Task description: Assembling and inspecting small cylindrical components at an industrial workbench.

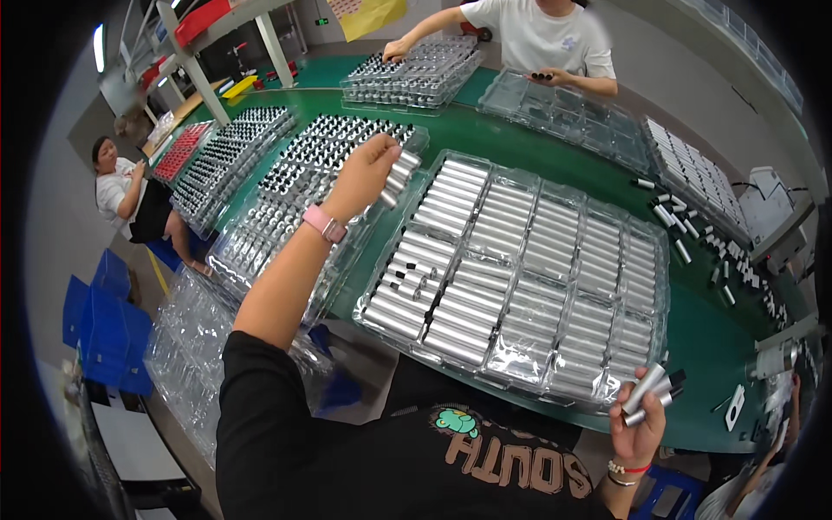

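While the left hand [368,169] grips several silver tubes [399,176] just above the clear blister tray's [520,260] far-left corner, the right hand [640,426] clutches more tubes [652,392] beside its near-right corner. Rows of silver tubes fill that tray between both hands.

Left arm stretched far forward and up — elbow nearly straight, pink band on wrist, left hand [371,169] tipped down, fingers [387,156] pinched together around small load. Right hand [640,426] low by chest, palm up, bracelets on wrist — fingers curled shut in loose fist.
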`<state>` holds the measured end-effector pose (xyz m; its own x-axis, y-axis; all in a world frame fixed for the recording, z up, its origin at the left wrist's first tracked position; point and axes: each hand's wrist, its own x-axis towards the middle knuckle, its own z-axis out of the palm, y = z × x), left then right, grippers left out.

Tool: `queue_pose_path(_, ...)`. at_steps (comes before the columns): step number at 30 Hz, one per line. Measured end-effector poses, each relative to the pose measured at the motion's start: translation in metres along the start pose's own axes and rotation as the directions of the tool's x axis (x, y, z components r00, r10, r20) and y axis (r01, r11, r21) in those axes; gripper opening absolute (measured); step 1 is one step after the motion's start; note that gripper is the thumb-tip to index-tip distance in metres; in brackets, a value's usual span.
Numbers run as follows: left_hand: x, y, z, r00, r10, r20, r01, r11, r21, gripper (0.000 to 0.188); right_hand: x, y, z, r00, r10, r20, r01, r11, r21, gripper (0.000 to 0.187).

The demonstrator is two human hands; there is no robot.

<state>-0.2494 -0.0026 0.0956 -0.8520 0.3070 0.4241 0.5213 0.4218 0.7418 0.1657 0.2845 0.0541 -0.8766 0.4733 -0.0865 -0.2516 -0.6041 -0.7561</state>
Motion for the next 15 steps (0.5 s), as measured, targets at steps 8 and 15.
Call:
queue_pose_path(8,-0.068,0.030,0.004,0.983,-0.099,0.157,0.113,0.990,-0.083,0.012,0.020,0.022,0.023,0.949,0.238,0.206,-0.252,0.967,0.043,0.043)
queue_pose_path(15,-0.127,0.031,0.019,0.992,-0.006,0.128,0.014,0.998,-0.064,0.010,0.011,0.036,0.024,0.890,0.394,0.230,-0.425,0.899,0.105,0.043)
